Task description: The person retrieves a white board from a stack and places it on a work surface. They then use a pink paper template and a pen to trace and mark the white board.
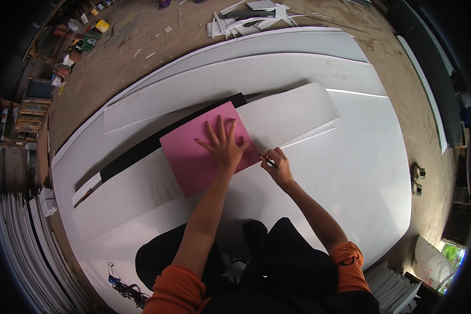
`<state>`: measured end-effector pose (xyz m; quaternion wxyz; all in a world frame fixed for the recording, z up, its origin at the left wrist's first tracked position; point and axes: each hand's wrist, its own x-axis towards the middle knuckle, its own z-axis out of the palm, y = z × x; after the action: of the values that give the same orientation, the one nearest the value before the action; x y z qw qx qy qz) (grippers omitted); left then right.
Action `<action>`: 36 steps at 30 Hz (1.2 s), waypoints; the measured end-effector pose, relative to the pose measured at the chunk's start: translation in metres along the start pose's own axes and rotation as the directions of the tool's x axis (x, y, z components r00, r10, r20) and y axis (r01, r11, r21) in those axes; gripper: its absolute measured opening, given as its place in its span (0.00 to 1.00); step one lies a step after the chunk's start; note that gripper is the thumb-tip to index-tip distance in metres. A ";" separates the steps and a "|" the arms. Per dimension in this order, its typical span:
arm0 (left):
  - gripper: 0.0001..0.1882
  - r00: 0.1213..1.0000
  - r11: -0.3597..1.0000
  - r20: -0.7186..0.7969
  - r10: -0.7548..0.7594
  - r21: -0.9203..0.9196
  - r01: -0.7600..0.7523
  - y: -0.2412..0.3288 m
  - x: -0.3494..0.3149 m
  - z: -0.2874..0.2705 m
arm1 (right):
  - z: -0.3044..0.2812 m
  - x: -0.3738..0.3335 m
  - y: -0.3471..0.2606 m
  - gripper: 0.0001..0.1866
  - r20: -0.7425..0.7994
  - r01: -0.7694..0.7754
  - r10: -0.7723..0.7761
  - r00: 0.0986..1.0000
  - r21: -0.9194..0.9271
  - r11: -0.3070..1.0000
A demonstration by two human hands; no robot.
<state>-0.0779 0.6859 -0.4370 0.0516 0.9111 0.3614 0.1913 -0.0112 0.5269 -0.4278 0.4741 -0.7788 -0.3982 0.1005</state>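
A pink rectangular sheet (188, 152) lies across a long white strip (293, 110) and partly over a black strip (141, 144). My left hand (226, 144) is spread flat on the pink sheet, fingers apart, pressing near its right half. At the sheet's lower right corner, my right hand (278, 166) grips a slim dark pen-like tool (271, 163), its tip by the sheet's edge. Whether the tool is a pen or a knife is too small to tell. Large white sheets (350, 193) lie beneath everything.
Offcuts (251, 18) are heaped on the floor (141, 36) beyond the sheets. Stacked white sheets (26, 246) stand at left, shoes (417, 179) at right. A tangle of dark cords (125, 290) lies at lower left. My knees (293, 246) rest on the white sheets.
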 end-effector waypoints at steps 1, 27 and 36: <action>0.34 1.000 1.000 0.005 0.000 0.005 0.000 0.001 0.000 0.000 | 0.000 -0.001 0.002 0.06 -0.005 0.015 -0.015 1.000 -0.012 1.000; 0.38 0.888 0.898 -0.168 -0.428 -0.184 0.399 -0.112 -0.127 -0.037 | 0.055 0.023 -0.030 0.19 -0.019 -0.212 0.212 0.977 0.021 0.977; 0.35 0.997 0.798 0.077 -0.025 -0.599 0.066 -0.070 -0.056 -0.108 | -0.068 0.072 0.054 0.06 0.236 -0.620 0.590 0.772 0.484 0.618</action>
<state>-0.2015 0.6940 -0.3710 0.3538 0.8445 0.3023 0.2651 0.1012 0.5207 -0.4197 0.5989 -0.6992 -0.0804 0.3819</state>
